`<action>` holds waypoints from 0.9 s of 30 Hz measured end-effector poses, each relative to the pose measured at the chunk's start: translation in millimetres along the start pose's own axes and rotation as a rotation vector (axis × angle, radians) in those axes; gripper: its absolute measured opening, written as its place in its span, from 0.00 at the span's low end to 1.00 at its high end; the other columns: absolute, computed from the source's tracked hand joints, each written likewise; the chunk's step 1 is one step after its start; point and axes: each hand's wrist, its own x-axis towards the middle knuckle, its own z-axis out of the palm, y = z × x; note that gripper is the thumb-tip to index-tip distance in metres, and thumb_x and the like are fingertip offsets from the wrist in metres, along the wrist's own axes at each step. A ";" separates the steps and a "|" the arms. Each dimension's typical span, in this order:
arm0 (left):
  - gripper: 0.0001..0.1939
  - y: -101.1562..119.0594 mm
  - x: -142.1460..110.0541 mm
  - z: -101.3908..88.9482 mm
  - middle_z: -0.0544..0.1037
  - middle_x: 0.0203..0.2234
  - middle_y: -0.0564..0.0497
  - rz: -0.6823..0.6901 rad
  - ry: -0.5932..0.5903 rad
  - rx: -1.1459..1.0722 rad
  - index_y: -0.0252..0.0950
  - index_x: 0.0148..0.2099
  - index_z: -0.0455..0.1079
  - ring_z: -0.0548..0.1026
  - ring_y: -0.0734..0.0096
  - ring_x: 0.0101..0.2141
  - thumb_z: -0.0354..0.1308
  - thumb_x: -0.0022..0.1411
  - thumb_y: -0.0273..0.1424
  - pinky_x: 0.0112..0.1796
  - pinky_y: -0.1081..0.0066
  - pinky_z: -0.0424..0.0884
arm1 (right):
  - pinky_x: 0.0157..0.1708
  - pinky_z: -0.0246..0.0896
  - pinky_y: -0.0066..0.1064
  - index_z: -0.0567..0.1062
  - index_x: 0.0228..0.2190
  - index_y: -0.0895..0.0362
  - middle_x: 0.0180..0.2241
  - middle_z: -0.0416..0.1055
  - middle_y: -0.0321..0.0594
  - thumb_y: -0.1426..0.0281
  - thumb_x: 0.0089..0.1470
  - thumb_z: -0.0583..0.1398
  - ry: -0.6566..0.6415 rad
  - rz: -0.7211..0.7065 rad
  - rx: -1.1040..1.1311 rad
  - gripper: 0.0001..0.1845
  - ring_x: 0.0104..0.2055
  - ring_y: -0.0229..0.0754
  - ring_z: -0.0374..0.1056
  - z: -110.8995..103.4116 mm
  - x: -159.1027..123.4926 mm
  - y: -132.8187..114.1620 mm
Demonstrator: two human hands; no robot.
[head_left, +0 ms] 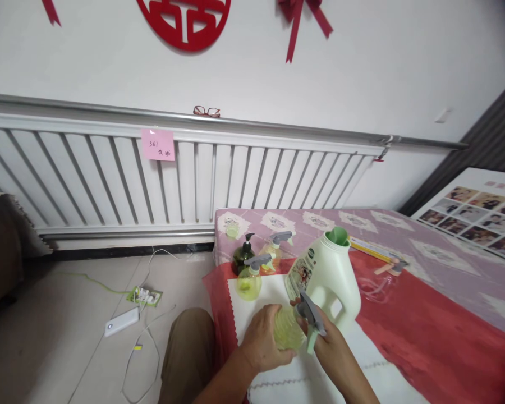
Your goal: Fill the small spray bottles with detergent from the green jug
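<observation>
My left hand (261, 338) wraps around the body of a small yellow-green spray bottle (287, 330) over a white cloth (261, 297). My right hand (330, 342) grips that bottle's grey trigger sprayer head (310, 314). Right behind them stands a large pale green jug (332, 280) with its green spout uncapped. Two more yellow spray bottles (250, 279) with grey trigger heads and a dark green pump bottle (243, 255) stand at the left end of the surface.
The surface carries a red cloth (425, 331) over a purple patterned cover (404, 235). A yellow strip (368, 249) and clear tubing (372, 289) lie behind the jug. A white radiator (172, 179) lines the wall. A power strip (144, 295), cables and a white power bank (122, 322) lie on the floor.
</observation>
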 end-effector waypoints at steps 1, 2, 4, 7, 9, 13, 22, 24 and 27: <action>0.48 0.0 -0.1 0.0 0.66 0.53 0.42 -0.002 -0.001 -0.001 0.36 0.60 0.52 0.66 0.50 0.53 0.69 0.37 0.34 0.55 0.53 0.62 | 0.47 0.69 0.38 0.75 0.46 0.53 0.44 0.77 0.44 0.56 0.49 0.61 -0.009 -0.002 0.001 0.24 0.48 0.51 0.72 -0.6 0.4 -0.2; 0.48 0.0 -0.2 0.0 0.66 0.53 0.42 -0.004 -0.001 -0.002 0.37 0.60 0.52 0.65 0.50 0.53 0.69 0.37 0.34 0.55 0.53 0.62 | 0.47 0.69 0.39 0.75 0.47 0.53 0.45 0.77 0.45 0.56 0.50 0.61 -0.021 -0.005 0.003 0.24 0.48 0.52 0.72 -1.3 1.1 0.3; 0.48 0.2 -0.4 0.0 0.66 0.54 0.42 -0.004 -0.002 -0.003 0.37 0.60 0.52 0.65 0.50 0.53 0.69 0.37 0.34 0.55 0.53 0.62 | 0.48 0.68 0.39 0.74 0.48 0.53 0.46 0.76 0.45 0.56 0.50 0.61 -0.049 -0.013 0.002 0.24 0.49 0.52 0.71 -3.0 3.0 2.7; 0.47 0.0 -0.3 0.1 0.66 0.53 0.42 0.004 0.000 -0.002 0.37 0.60 0.52 0.66 0.51 0.53 0.68 0.38 0.33 0.55 0.54 0.62 | 0.48 0.68 0.41 0.74 0.47 0.53 0.46 0.76 0.45 0.56 0.50 0.61 -0.097 -0.023 0.000 0.25 0.49 0.52 0.71 -6.2 6.1 4.5; 0.47 -0.5 -0.2 0.3 0.66 0.53 0.42 0.009 -0.001 -0.004 0.37 0.60 0.52 0.66 0.51 0.53 0.68 0.37 0.33 0.55 0.54 0.62 | 0.48 0.68 0.40 0.75 0.47 0.53 0.46 0.76 0.45 0.56 0.50 0.61 -0.132 -0.021 0.013 0.24 0.49 0.52 0.71 -8.8 7.4 2.6; 0.48 0.1 0.0 -0.4 0.66 0.53 0.43 0.003 -0.009 -0.004 0.38 0.60 0.53 0.66 0.51 0.52 0.69 0.37 0.33 0.54 0.54 0.62 | 0.49 0.67 0.41 0.76 0.45 0.53 0.45 0.76 0.45 0.56 0.51 0.61 -0.187 -0.024 0.036 0.22 0.47 0.51 0.71 -15.0 8.3 -5.3; 0.46 3.9 0.7 -3.1 0.67 0.52 0.44 0.003 -0.024 0.006 0.38 0.60 0.53 0.67 0.51 0.52 0.68 0.38 0.32 0.54 0.54 0.63 | 0.48 0.67 0.41 0.76 0.46 0.52 0.43 0.76 0.44 0.55 0.52 0.61 -0.257 -0.053 0.054 0.22 0.44 0.49 0.72 -23.7 12.2 -9.4; 0.47 2.1 0.4 -2.1 0.66 0.53 0.43 0.012 -0.025 0.003 0.38 0.60 0.52 0.66 0.52 0.53 0.68 0.38 0.32 0.55 0.54 0.62 | 0.48 0.66 0.41 0.74 0.47 0.52 0.44 0.76 0.45 0.56 0.53 0.60 -0.272 -0.065 0.074 0.22 0.45 0.49 0.71 -22.5 12.3 -5.3; 0.46 -0.4 -0.3 -0.6 0.65 0.54 0.43 0.030 -0.014 -0.002 0.38 0.61 0.51 0.65 0.53 0.53 0.67 0.40 0.31 0.55 0.54 0.61 | 0.49 0.66 0.41 0.72 0.50 0.52 0.46 0.74 0.45 0.57 0.55 0.59 -0.276 -0.076 0.103 0.23 0.47 0.48 0.70 -19.6 10.9 0.8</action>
